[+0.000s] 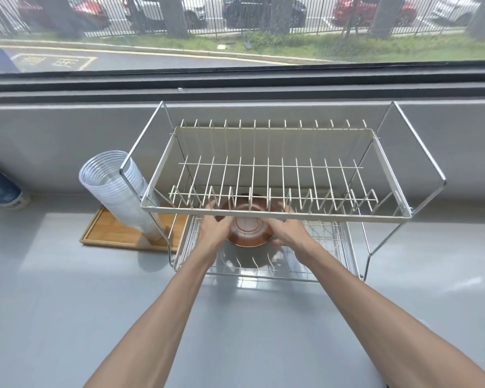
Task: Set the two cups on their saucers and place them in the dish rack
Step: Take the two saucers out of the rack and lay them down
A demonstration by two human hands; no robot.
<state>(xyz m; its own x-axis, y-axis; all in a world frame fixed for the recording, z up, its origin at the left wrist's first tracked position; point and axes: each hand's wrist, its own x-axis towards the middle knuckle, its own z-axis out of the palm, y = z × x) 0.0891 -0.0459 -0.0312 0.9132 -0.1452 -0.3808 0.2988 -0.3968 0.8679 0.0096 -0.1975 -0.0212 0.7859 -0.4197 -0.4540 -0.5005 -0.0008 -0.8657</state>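
A two-tier wire dish rack (275,212) stands on the grey counter by the window. Both my hands reach into its lower tier under the front rim of the upper basket. My left hand (214,229) and my right hand (287,229) grip the two sides of a brown saucer (248,233), tilted so that its underside and foot ring face me. More brown ware shows behind it through the upper basket's wires (247,204); whether that is a cup I cannot tell. The upper basket holds nothing.
A tall, leaning stack of clear plastic cups (115,189) stands on a wooden tray (109,231) just left of the rack. A low grey wall and a window run behind the rack. A person's shoe and jeans leg (0,189) show at the far left.
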